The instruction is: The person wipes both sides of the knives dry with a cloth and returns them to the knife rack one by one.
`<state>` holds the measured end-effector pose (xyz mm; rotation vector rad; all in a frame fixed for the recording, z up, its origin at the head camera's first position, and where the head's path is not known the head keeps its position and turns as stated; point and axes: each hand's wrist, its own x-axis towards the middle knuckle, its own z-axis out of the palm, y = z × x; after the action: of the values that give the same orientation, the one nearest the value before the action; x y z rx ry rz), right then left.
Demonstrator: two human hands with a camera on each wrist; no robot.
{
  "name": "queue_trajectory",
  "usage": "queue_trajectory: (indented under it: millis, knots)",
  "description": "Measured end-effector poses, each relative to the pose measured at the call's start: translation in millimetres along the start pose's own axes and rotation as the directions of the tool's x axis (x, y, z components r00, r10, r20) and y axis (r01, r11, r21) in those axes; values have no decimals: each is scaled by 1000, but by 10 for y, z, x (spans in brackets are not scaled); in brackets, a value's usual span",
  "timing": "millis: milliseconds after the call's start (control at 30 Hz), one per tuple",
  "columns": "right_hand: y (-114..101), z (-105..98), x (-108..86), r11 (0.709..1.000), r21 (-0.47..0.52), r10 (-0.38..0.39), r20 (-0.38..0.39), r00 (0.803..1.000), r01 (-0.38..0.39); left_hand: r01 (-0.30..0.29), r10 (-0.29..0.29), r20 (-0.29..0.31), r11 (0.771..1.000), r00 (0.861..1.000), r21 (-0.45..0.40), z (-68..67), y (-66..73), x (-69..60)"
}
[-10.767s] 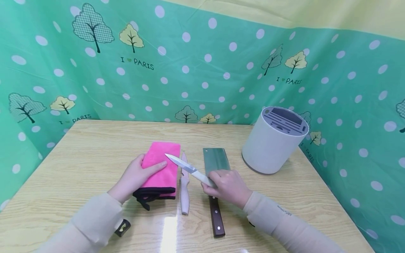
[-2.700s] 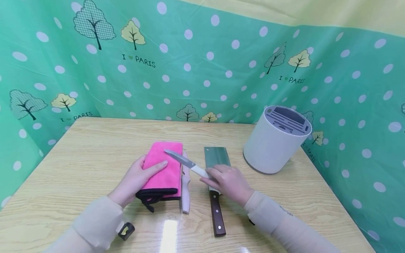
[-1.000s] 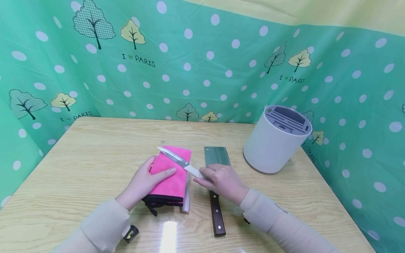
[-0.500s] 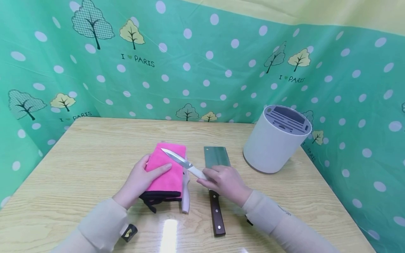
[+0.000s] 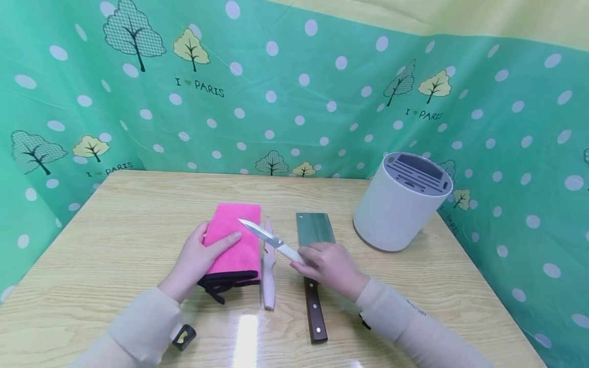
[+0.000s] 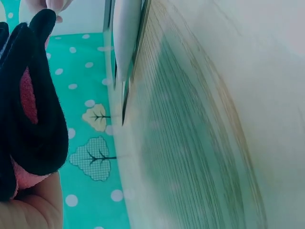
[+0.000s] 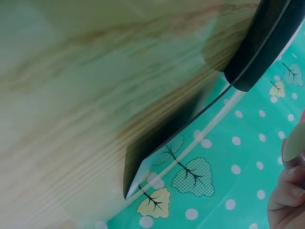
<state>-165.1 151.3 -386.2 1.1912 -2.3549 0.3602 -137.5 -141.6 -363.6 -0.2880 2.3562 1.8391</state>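
My left hand grips a folded pink cloth with black edging, thumb on top. In the left wrist view the black edge of the cloth shows close up, with fingers beneath it. My right hand holds a small knife by its white handle; the blade points up and left, its tip over the cloth's right part. A second light-handled knife lies just right of the cloth. Under my right hand lies a cleaver, its dark handle towards me; the hand hides its middle.
A white cylindrical knife block with a slotted grey top stands at the right rear of the wooden table. Behind the table hangs a green dotted curtain. A small dark object sits by my left sleeve.
Over the last second the cloth and my left hand have moved left and slightly back, uncovering more of the lying knife. The right hand and its knife have shifted slightly right.
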Motion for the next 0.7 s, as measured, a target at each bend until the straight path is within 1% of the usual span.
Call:
queue_trajectory:
  millis: [133, 367, 567, 700]
  knots:
    - [11, 12, -27, 1000, 4, 4, -1, 1000, -4, 15, -15, -16, 1000, 1000, -12, -28, -3, 8]
    - [8, 12, -53, 999, 18, 35, 31, 999, -36, 34, -35, -27, 999, 999, -35, -68, -8, 28]
    - [3, 18, -59, 999, 30, 39, 43, 998, -40, 37, -38, -57, 999, 998, -24, -90, -7, 32]
    - [-7, 9, -61, 998, 42, 52, 61, 997, -55, 44, -45, -63, 999, 997, -19, -104, -4, 31]
